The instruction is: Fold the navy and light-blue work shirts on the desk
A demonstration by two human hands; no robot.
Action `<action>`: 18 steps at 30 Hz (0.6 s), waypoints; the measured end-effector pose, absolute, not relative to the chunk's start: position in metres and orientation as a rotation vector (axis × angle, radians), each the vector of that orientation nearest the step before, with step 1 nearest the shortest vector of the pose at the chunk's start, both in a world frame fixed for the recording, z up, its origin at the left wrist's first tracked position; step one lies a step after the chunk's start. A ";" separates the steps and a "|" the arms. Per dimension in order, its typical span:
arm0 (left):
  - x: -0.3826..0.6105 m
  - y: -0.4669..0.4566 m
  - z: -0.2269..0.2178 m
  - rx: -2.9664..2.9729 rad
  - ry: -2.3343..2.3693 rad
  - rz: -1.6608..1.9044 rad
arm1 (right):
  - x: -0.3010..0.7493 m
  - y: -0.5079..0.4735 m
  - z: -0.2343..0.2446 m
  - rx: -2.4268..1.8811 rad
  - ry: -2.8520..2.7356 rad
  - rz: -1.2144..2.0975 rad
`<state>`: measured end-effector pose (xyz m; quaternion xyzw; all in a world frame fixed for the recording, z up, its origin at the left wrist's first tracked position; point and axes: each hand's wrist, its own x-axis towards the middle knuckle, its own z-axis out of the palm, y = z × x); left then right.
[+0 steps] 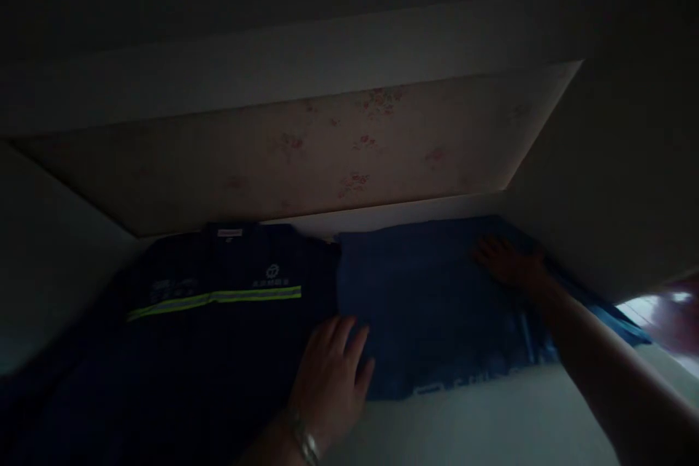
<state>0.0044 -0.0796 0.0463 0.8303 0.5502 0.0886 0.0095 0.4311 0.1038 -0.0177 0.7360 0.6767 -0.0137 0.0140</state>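
- Far L: dark jacket [218,269] lies spread out, collar at top, yellow-green stripe [256,294] across the chest, small pale logo above it.
- Behind, spanning L to R: floral panel [349,145] in a pale frame.
- Ctr: left hand [330,375], metal band [304,440] at wrist, is over the border btwn jacket & blue cloth; fingers loosely spread, nothing pinched. Light's v. poor, so can't tell if it's pressing or just above.
- Ctr-R: blue cloth [409,291] lies beside the jacket, upper edge near the panel's base, lower edge w/ pale lettering [464,382] on the pale surface [491,422].
- R: right hand [507,262] rests palm-down near the cloth's upper R part, fingers out; hands well apart.
- Far R: reddish blur [680,317], unclear what.
- Step in hand, my read: spreading/smoothing the cloth next to the jacket.
- Next move prob. calls for flat palms, light outward pressure, esp. over the creases at lower R, w/o dragging the jacket's edge.
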 end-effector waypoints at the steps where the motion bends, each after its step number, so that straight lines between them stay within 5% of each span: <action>1: -0.018 -0.113 0.043 2.599 1.755 0.259 | 0.422 0.102 -0.015 2.277 2.139 0.055; 5: -0.109 -0.221 0.012 2.624 2.107 0.212 | 0.349 0.083 0.002 2.308 2.380 0.273; 8: -0.146 -0.263 0.004 2.399 2.296 0.181 | 0.263 0.042 0.020 2.355 2.568 0.054; 14: -0.159 -0.273 0.059 2.219 2.312 0.396 | 0.110 -0.081 0.041 1.991 2.473 -1.897; 18: -0.174 -0.271 0.103 2.136 1.978 0.706 | 0.064 -0.115 0.047 1.880 1.948 -2.530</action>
